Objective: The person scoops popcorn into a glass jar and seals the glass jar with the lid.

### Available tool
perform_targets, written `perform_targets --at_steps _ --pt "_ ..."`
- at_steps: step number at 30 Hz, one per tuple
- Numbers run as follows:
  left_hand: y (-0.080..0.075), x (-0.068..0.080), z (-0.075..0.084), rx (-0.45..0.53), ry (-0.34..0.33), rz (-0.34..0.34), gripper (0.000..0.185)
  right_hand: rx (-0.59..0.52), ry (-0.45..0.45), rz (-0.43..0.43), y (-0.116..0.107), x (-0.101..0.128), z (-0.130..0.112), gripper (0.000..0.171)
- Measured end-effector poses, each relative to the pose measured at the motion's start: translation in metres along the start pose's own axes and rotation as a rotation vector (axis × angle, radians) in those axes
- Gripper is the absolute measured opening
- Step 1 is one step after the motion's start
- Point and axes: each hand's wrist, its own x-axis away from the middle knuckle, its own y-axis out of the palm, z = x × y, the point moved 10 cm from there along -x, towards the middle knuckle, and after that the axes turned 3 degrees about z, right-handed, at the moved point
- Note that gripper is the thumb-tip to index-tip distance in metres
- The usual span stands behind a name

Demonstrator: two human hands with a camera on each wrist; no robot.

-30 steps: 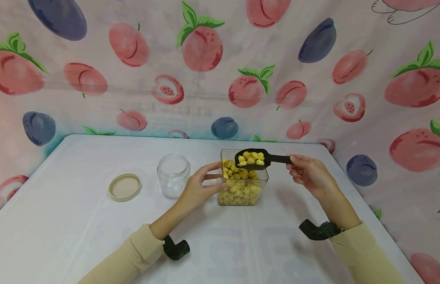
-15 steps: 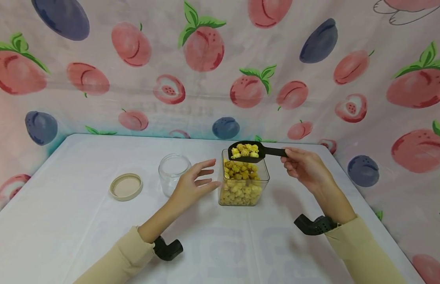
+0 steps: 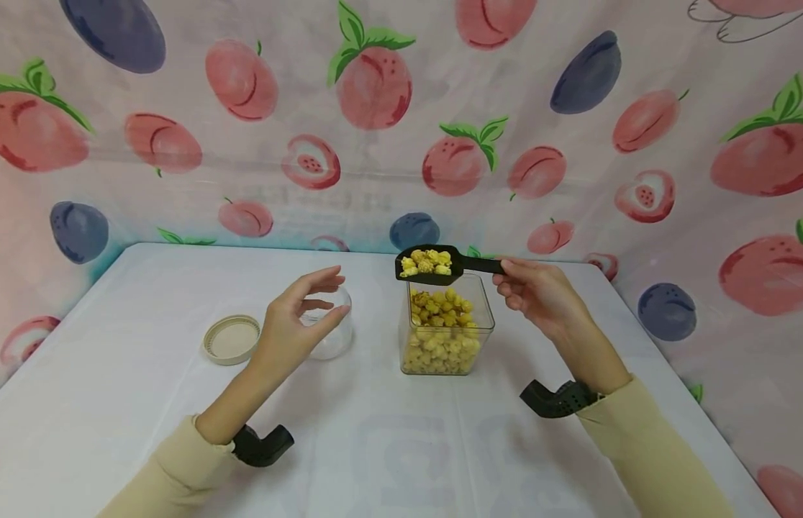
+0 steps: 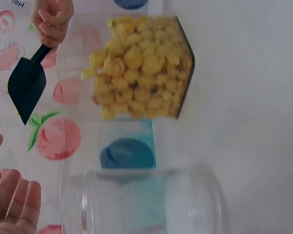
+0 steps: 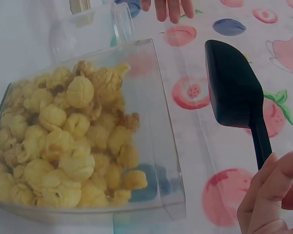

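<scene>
My right hand (image 3: 537,295) pinches the handle of a black scoop (image 3: 481,265), its bowl loaded with yellow popcorn (image 3: 426,262). The scoop is level, above the back left rim of a clear square container (image 3: 484,306). Popcorn (image 4: 141,68) fills much of that container, which stands on the table. My left hand (image 3: 286,324) holds nothing; its fingers are spread in a loose curve in front of a clear round jar (image 3: 337,338). Seen from the left wrist, the jar (image 4: 151,204) has no lid, and the fingertips (image 4: 30,202) are apart from it, beyond its mouth.
A beige round lid (image 3: 229,340) lies on the white-covered table (image 3: 401,446), left of the jar. Behind the table hangs a fruit-print cloth (image 3: 375,194), which also runs along the right side.
My left hand has let go of the square container and moved left to the jar. My right hand has lifted the loaded scoop and carried it left.
</scene>
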Motion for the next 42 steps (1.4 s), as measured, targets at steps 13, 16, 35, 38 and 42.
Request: perform_targets --at_steps 13,16,35,38,42 --pt "-0.04 0.01 -0.037 -0.239 -0.116 -0.02 0.059 0.021 0.025 0.011 0.02 -0.01 0.0 0.014" --pt "-0.042 0.015 -0.054 -0.23 -0.215 -0.064 0.067 0.038 0.035 0.025 0.025 -0.013 0.002 0.013" --pt "-0.025 0.029 -0.102 -0.077 -0.485 -0.209 0.07 0.145 0.057 -0.003 0.061 -0.033 0.02 0.013" --pt "-0.025 0.029 -0.103 -0.073 -0.488 -0.204 0.069 0.181 0.063 0.007 0.062 -0.037 0.023 0.013" --pt "-0.026 0.03 -0.104 -0.069 -0.501 -0.204 0.069 0.215 0.069 0.022 0.065 -0.041 0.027 0.021"
